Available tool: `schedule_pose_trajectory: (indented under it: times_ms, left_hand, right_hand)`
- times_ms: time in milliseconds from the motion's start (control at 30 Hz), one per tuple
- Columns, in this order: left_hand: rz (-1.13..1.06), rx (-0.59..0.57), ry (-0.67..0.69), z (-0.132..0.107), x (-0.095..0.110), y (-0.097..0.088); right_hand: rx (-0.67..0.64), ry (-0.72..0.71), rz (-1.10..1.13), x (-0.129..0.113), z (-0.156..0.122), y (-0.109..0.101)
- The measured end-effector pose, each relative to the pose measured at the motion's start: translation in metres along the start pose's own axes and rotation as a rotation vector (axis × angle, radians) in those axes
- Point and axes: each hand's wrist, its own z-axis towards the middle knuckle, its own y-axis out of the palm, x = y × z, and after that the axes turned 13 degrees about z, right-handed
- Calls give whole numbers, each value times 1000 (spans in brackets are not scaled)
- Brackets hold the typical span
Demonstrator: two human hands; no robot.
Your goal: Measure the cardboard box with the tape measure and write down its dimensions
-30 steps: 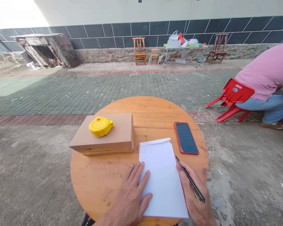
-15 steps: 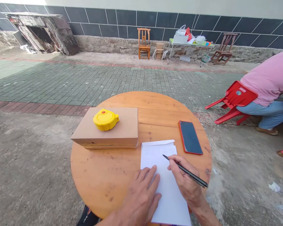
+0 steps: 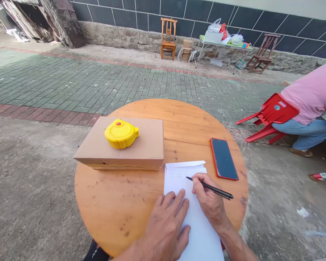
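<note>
Now the slim black pen (image 3: 213, 188) has swung in from the right edge of the white paper sheet with a folded top strip (image 3: 195, 217), which brings its tip to the faint lines of writing; whether it touches is unclear. The right hand (image 3: 210, 203) pinches the pen near its tip between thumb and fingers. The left hand (image 3: 167, 226) has shifted further across the sheet and lies flat on it, fingers slightly spread, thumb apart. The sheet lies on the round, orange-brown wooden bench (image 3: 119, 206), between a brown cardboard box (image 3: 148, 143) and a red-edged, dark-screened phone (image 3: 224, 158).
</note>
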Motion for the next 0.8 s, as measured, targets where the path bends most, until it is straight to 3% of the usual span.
schedule_pose_trajectory:
  times_ms: [333, 800]
  left_hand:
    - [13, 10, -12, 2, -1, 0]
    - [33, 101, -10, 2, -1, 1]
  right_hand:
    - [-10, 61, 37, 2, 2, -1]
    - [21, -21, 43, 5, -1, 3]
